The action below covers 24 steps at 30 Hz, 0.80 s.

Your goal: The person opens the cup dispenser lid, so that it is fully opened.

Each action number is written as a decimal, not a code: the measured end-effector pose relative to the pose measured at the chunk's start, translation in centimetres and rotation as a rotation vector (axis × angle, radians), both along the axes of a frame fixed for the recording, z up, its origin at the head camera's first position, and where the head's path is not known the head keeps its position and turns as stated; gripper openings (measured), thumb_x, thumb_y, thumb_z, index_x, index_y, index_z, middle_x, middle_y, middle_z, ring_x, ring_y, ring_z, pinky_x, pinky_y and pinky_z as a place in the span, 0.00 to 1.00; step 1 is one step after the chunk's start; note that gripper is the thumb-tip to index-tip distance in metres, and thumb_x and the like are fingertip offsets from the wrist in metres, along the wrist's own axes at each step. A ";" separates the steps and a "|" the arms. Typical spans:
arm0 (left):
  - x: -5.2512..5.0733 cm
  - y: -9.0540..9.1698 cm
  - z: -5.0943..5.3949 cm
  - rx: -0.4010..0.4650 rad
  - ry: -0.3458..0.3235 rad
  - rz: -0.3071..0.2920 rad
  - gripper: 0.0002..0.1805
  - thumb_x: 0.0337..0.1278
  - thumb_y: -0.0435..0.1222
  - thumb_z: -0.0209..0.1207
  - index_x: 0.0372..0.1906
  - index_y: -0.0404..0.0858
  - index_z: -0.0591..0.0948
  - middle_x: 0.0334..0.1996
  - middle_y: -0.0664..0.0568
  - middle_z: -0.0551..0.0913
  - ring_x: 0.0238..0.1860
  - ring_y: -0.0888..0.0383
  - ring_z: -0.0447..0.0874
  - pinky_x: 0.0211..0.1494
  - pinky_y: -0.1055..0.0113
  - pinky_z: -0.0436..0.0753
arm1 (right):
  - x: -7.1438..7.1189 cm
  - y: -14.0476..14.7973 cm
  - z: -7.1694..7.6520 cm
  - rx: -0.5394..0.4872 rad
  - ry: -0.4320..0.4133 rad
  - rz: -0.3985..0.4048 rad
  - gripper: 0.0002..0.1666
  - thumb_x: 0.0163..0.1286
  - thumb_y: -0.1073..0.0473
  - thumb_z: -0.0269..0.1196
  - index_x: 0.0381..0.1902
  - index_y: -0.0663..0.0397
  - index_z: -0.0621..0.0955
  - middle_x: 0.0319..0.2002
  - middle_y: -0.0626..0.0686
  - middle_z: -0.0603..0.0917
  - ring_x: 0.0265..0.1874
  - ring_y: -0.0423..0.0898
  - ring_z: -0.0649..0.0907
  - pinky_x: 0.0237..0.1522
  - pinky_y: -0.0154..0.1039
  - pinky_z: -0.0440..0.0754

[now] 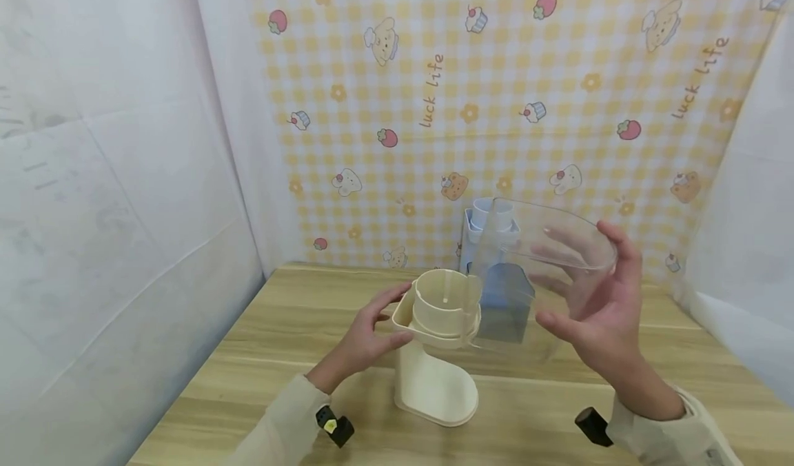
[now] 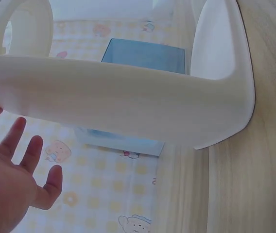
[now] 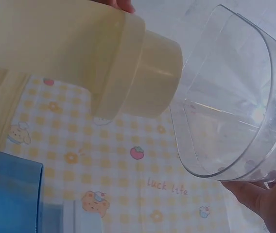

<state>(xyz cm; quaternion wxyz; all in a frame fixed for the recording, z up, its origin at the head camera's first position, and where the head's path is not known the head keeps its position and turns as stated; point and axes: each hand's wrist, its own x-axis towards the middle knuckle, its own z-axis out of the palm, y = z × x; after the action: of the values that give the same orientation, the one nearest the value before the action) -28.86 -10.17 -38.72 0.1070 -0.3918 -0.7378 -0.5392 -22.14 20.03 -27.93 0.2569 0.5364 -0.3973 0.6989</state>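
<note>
A cream dispenser stand point(image 1: 437, 383) with a round ring on top stands upright on the table. My left hand point(image 1: 366, 338) grips its upper rim from the left, thumb in front and index finger behind; in the left wrist view, the other fingers of the left hand point(image 2: 11, 179) are spread beside the stand's back point(image 2: 104, 97). To the right, my right hand point(image 1: 611, 314) holds a clear plastic container point(image 1: 552, 245) in the air, tilted, its open rim toward the stand. In the right wrist view the container point(image 3: 225, 107) is close beside the cream ring point(image 3: 157, 75).
Behind the cream stand is a light blue dispenser stand point(image 1: 490, 221) with a translucent blue container point(image 1: 505, 300) at its front. A yellow checked cloth point(image 1: 434, 107) hangs at the back of the wooden table point(image 1: 248, 383), with a white sheet point(image 1: 124, 176) to the left.
</note>
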 end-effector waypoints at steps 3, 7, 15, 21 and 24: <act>-0.2 -0.2 0.1 0.015 0.028 0.022 0.36 0.61 0.51 0.65 0.71 0.44 0.70 0.67 0.49 0.71 0.64 0.47 0.68 0.54 0.41 0.72 | 0.2 0.0 -0.1 0.010 0.011 -0.002 0.59 0.42 0.84 0.73 0.69 0.63 0.56 0.63 0.74 0.69 0.58 0.64 0.77 0.53 0.47 0.81; -0.2 -0.4 0.2 0.040 0.048 0.054 0.31 0.61 0.44 0.66 0.66 0.39 0.74 0.66 0.46 0.72 0.62 0.45 0.70 0.51 0.44 0.73 | 0.4 0.1 -0.2 0.017 0.033 0.007 0.58 0.43 0.84 0.73 0.69 0.61 0.56 0.64 0.74 0.69 0.59 0.64 0.76 0.54 0.48 0.80; -0.4 -0.8 0.3 0.072 0.053 0.106 0.26 0.60 0.40 0.67 0.62 0.38 0.77 0.64 0.44 0.74 0.61 0.43 0.71 0.50 0.51 0.70 | 1.0 0.4 -0.3 0.044 0.042 0.000 0.57 0.45 0.83 0.73 0.68 0.62 0.56 0.64 0.74 0.68 0.60 0.63 0.76 0.55 0.47 0.80; -0.4 -0.8 0.2 0.102 0.072 0.155 0.22 0.58 0.35 0.68 0.58 0.38 0.80 0.62 0.44 0.77 0.59 0.48 0.74 0.49 0.52 0.70 | 1.4 0.4 -0.9 0.063 0.044 -0.031 0.57 0.45 0.82 0.74 0.68 0.64 0.56 0.64 0.74 0.69 0.60 0.63 0.77 0.55 0.47 0.80; -0.5 -1.0 0.1 0.130 0.074 0.171 0.20 0.57 0.30 0.67 0.56 0.38 0.81 0.60 0.42 0.78 0.57 0.51 0.74 0.47 0.50 0.71 | 1.5 0.4 -1.1 0.073 0.048 -0.033 0.57 0.45 0.82 0.74 0.69 0.65 0.55 0.64 0.74 0.69 0.60 0.63 0.77 0.55 0.47 0.80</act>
<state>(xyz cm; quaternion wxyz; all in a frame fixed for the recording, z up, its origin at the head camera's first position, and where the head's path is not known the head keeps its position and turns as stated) -29.37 -11.13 -38.57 0.2050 -0.3392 -0.7276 -0.5600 -20.68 20.40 -29.04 0.2581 0.5554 -0.4248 0.6666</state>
